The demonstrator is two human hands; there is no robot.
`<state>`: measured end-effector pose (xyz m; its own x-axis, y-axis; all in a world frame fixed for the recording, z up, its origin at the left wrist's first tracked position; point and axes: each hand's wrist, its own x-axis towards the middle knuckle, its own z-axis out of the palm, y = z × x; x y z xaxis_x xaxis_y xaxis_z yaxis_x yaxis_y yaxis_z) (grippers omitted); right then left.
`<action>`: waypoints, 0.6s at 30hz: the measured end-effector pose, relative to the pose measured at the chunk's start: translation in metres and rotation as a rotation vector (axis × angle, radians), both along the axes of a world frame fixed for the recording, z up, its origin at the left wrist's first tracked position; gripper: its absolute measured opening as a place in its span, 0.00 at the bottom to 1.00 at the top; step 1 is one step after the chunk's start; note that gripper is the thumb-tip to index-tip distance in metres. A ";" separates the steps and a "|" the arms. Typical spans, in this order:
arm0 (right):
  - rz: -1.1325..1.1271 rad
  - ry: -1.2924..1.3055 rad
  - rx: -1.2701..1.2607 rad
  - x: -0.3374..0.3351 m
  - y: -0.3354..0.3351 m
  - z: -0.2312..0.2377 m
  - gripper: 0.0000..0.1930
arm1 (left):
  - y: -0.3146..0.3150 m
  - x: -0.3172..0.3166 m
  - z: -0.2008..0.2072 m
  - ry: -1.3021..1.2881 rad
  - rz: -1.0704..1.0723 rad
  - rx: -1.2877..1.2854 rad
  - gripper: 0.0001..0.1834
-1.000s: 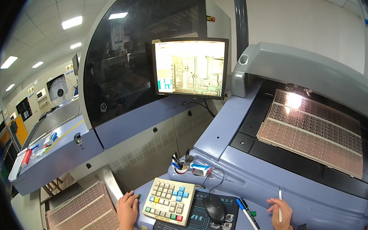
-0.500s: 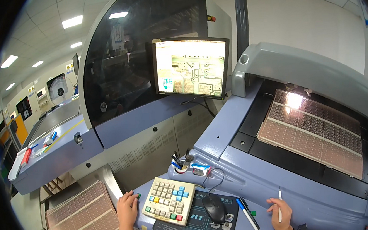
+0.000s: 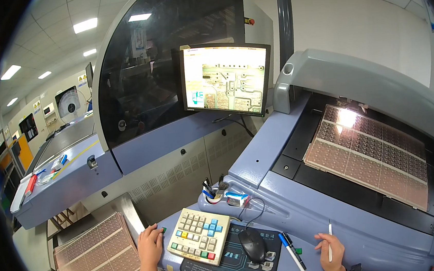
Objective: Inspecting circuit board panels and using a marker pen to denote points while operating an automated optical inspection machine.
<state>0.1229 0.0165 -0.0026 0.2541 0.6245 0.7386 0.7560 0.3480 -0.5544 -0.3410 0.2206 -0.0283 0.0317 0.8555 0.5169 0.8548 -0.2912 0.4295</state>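
My left hand (image 3: 150, 245) rests on the console's left edge, fingers stretched out, with a fingertip at a small green button (image 3: 164, 230). Just right of it lies a cream keypad (image 3: 200, 236) with coloured keys. Between the thumb and fingers of my right hand (image 3: 331, 254) stands a slim white pen-like tool (image 3: 330, 244), its thin dark tip pointing up. Another green button (image 3: 299, 251) and two marker pens (image 3: 293, 255) lie to the left of that hand. Under the machine's lamp, a copper-coloured circuit panel (image 3: 366, 158) lies on the black bed.
A monitor (image 3: 225, 80) displays a magnified circuit picture. A black mouse (image 3: 252, 246) sits on a dark mat (image 3: 229, 269), below a pen cup (image 3: 213, 195). More copper-coloured panels (image 3: 97, 257) are stacked on a metal surface at the left. The grey machine hood (image 3: 356, 77) arches over the bed.
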 end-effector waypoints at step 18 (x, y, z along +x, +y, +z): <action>0.002 0.004 -0.025 0.000 -0.001 0.001 0.10 | 0.000 0.000 0.000 -0.014 -0.008 -0.012 0.09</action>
<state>0.1230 0.0158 -0.0013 0.2559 0.6430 0.7219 0.7531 0.3356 -0.5659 -0.3411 0.2205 -0.0281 0.0315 0.8614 0.5069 0.8462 -0.2929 0.4452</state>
